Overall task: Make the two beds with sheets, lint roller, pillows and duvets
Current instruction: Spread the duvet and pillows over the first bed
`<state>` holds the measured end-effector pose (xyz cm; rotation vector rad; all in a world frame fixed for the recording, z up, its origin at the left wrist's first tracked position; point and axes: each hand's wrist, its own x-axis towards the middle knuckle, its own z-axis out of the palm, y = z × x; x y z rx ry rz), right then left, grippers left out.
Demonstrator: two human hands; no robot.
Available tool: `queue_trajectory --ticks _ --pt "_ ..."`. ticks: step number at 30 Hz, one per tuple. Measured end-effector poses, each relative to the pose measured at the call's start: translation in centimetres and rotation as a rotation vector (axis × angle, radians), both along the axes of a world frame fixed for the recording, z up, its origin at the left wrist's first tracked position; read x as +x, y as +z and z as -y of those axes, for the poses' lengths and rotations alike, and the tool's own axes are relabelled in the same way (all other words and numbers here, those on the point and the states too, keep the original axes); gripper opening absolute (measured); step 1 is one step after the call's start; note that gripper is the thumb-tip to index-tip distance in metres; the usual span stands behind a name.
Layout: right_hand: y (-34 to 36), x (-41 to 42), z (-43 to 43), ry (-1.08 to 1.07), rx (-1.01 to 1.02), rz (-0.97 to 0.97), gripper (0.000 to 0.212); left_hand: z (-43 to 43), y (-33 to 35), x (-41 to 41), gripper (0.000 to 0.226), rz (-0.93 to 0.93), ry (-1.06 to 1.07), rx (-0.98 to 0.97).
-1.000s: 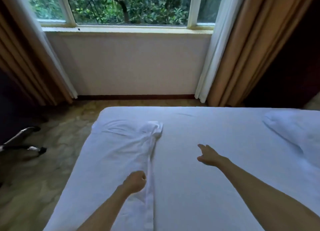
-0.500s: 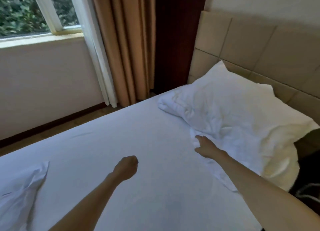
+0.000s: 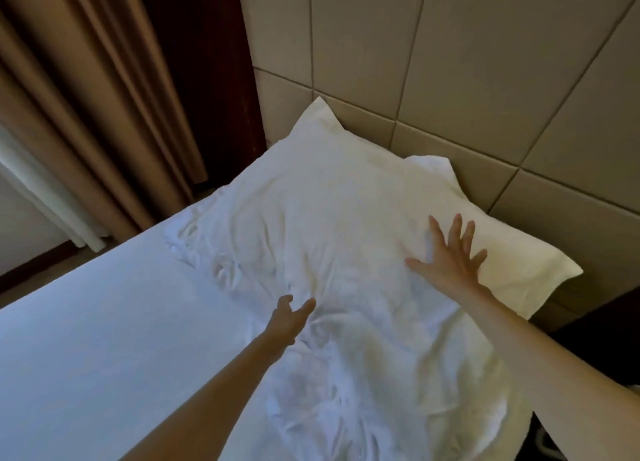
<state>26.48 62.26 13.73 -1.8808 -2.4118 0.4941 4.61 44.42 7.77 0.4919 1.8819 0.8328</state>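
A large white pillow in a creased case lies at the head of the bed, one corner leaning on the headboard. The bed carries a smooth white sheet. My right hand rests flat on the pillow's right part with its fingers spread wide. My left hand reaches over the pillow's near edge, thumb and fingers apart, touching the wrinkled fabric without gripping it. Both forearms stretch in from the bottom of the view.
A padded beige headboard rises behind the pillow. Tan curtains and a white sheer curtain hang at the left. A dark gap separates curtains and headboard. Dark furniture sits at the right of the bed.
My view swung right from the window to the bed head. Both hands moved up onto the pillow; my left hand opened from a fist and my right hand spread flat.
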Motion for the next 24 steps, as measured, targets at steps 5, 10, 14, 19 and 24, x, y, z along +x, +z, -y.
queue_trajectory --ticks 5,10,14,19,24 --pt "-5.2 3.0 -6.3 -0.122 -0.140 -0.141 0.121 -8.7 -4.5 3.5 0.115 0.073 0.261 -0.088" --pt "-9.3 1.8 -8.8 -0.203 -0.026 -0.113 0.127 -12.5 -8.1 4.2 0.128 -0.219 0.271 -0.361" --pt "-9.3 0.2 -9.4 -0.224 -0.030 0.046 0.126 -13.3 -9.7 3.2 0.124 -0.289 0.185 -0.388" --pt "-8.7 -0.9 -5.9 -0.208 0.140 0.147 0.101 -10.7 -8.7 3.5 0.089 -0.452 0.029 -0.292" --pt "-8.0 -0.1 -1.4 -0.134 0.228 0.100 0.088 -6.0 -5.5 4.3 0.060 -0.501 -0.026 -0.274"
